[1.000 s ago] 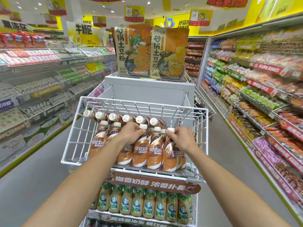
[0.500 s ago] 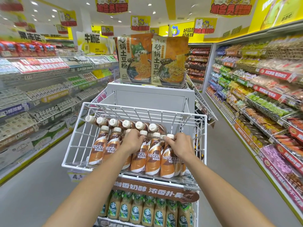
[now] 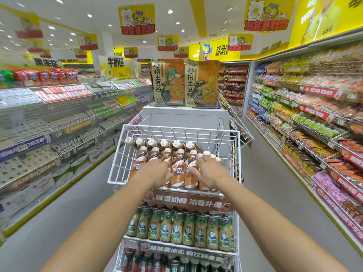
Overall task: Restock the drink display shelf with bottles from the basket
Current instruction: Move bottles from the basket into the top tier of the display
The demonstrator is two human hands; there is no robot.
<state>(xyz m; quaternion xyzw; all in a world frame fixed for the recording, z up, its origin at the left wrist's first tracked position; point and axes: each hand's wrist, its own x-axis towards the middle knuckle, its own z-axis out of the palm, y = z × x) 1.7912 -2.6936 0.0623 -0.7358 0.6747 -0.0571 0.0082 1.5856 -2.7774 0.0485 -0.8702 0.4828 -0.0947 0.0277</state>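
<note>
A white wire basket tier [image 3: 177, 128] tops the drink display rack right in front of me. Brown Nescafé bottles [image 3: 178, 169] with white caps stand in rows inside it, and a back row [image 3: 165, 143] leans against the rear. My left hand [image 3: 156, 170] lies over the bodies of the left front bottles, fingers curled around one. My right hand [image 3: 209, 170] wraps a bottle at the right front, thumb pressed on its label. Both hands hide the bottles beneath them.
Below a brown banner [image 3: 188, 200], a lower tier holds green-labelled Starbucks bottles [image 3: 177, 229]; darker bottles [image 3: 157, 261] fill the tier under that. Noodle packs [image 3: 184, 83] stand on a white box behind. Stocked shelves line the left [image 3: 59, 122] and right [image 3: 318, 122] aisles.
Both hands have slid down from the bottles' necks and caps to their bodies. The view has tilted upward, showing more ceiling.
</note>
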